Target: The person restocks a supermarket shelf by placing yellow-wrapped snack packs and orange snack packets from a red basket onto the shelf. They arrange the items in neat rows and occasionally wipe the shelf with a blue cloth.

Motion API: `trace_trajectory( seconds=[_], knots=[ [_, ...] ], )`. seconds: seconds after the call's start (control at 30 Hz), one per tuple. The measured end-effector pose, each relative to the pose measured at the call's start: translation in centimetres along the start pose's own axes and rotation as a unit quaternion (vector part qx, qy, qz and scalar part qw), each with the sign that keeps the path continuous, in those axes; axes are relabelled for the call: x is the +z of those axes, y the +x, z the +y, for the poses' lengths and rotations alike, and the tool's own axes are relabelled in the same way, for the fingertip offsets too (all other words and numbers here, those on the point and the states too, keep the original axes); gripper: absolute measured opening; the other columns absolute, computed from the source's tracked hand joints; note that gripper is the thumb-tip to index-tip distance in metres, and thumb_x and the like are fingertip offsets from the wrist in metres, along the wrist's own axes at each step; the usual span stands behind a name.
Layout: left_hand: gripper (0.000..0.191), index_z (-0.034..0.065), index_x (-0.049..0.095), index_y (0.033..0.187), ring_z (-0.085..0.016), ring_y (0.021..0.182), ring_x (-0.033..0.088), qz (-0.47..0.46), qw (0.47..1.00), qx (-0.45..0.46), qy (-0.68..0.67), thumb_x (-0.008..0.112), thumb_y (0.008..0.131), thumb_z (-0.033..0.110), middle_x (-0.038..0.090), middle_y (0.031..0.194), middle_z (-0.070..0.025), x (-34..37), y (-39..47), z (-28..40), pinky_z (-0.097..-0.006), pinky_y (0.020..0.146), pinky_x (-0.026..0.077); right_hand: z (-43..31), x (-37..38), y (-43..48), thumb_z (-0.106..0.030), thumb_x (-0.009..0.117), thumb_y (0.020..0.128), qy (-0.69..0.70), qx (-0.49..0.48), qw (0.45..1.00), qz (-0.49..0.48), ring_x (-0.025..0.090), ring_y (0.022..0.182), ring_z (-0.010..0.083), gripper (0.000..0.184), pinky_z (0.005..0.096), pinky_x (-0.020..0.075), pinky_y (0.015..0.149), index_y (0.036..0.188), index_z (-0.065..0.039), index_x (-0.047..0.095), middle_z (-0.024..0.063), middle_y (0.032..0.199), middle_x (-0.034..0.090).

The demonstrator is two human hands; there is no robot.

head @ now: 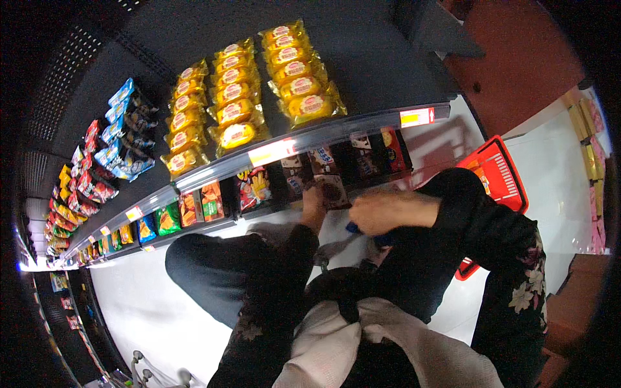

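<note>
At the front edge of the low shelf, my left hand reaches to a brown snack packet; its fingertips are at the packet's left side, and their grip is not clear. My right hand, slightly blurred, is curled just right of that packet. A dark blue item, perhaps a cloth, shows under its fingers. Behind the hands stand more brown packets and a red packet. Left of them on the same shelf is a colourful snack bag.
An upper shelf rail with price tags overhangs the low shelf. Above it lie rows of yellow-wrapped cakes and blue snack bags. A red shopping basket stands beside my right knee; cardboard boxes are at far right.
</note>
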State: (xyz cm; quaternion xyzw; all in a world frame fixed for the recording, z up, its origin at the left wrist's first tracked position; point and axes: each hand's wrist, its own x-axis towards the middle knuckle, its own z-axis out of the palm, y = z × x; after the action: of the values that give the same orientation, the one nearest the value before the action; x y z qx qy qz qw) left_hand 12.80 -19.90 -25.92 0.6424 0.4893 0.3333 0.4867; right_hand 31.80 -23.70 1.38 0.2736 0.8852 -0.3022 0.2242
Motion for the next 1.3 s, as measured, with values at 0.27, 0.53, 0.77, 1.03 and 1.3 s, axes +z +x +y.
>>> trace_trajectory(
  seconds=[0.27, 0.53, 0.77, 1.03, 1.3],
  knots=[
    [0.036, 0.0021, 0.066, 0.119, -0.028, 0.096, 0.067, 0.049, 0.989, -0.075, -0.116, 0.05, 0.101, 0.029, 0.069, 0.103, -0.0127, 2.3, 7.1, -9.8, -0.0421, 0.081, 0.054, -1.5, 2.2, 1.1, -0.017, 0.064, 0.084, -0.042, -0.085, 0.991, -0.095, 0.073, 0.081, 0.0315, 0.021, 0.0515, 0.0569, 0.07, 0.095, -0.002, 0.074, 0.0164, 0.092, 0.074],
    [0.043, 0.0036, 0.058, 0.129, -0.034, 0.103, 0.064, 0.122, 0.989, -0.078, 0.03, 0.059, 0.095, 0.031, 0.066, 0.11, -0.0168, 3.3, 7.6, -9.9, -0.0451, 0.088, 0.051, -3.0, 2.5, 0.0, -0.021, 0.065, 0.083, -0.071, -0.066, 0.995, 0.006, 0.072, 0.079, 0.0255, 0.017, 0.0443, 0.0543, 0.069, 0.087, -0.011, 0.078, 0.0087, 0.086, 0.075],
    [0.056, 0.0049, 0.051, 0.137, -0.039, 0.11, 0.061, 0.197, 0.974, -0.092, 0.061, 0.067, 0.09, 0.032, 0.063, 0.117, -0.0204, 5.0, 8.8, -8.4, -0.0478, 0.094, 0.049, -2.8, 3.7, 0.1, -0.022, 0.067, 0.082, -0.088, -0.066, 0.993, 0.037, 0.072, 0.078, 0.0243, 0.016, 0.0432, 0.0527, 0.069, 0.086, -0.011, 0.078, 0.0068, 0.084, 0.074],
    [0.095, 0.0071, 0.038, 0.143, -0.047, 0.122, 0.052, 0.159, 0.941, -0.156, 0.257, 0.086, 0.068, 0.041, 0.055, 0.127, -0.0284, 5.6, 5.9, 2.7, -0.0533, 0.099, 0.046, -3.1, 3.0, -0.1, -0.022, 0.068, 0.081, -0.063, -0.043, 0.997, 0.033, 0.071, 0.083, 0.0249, 0.013, 0.044, 0.052, 0.069, 0.087, -0.015, 0.077, 0.0071, 0.09, 0.073],
    [0.107, 0.0115, 0.026, 0.151, -0.05, 0.131, 0.042, 0.134, 0.923, -0.169, 0.32, 0.087, 0.067, 0.038, 0.041, 0.143, -0.0291, 6.3, 6.6, 1.6, -0.0555, 0.105, 0.043, -3.2, 3.7, -0.2, -0.02, 0.066, 0.082, -0.063, -0.036, 0.997, 0.027, 0.07, 0.09, 0.0241, 0.015, 0.043, 0.0517, 0.069, 0.091, -0.014, 0.077, 0.007, 0.097, 0.072]
  ],
)
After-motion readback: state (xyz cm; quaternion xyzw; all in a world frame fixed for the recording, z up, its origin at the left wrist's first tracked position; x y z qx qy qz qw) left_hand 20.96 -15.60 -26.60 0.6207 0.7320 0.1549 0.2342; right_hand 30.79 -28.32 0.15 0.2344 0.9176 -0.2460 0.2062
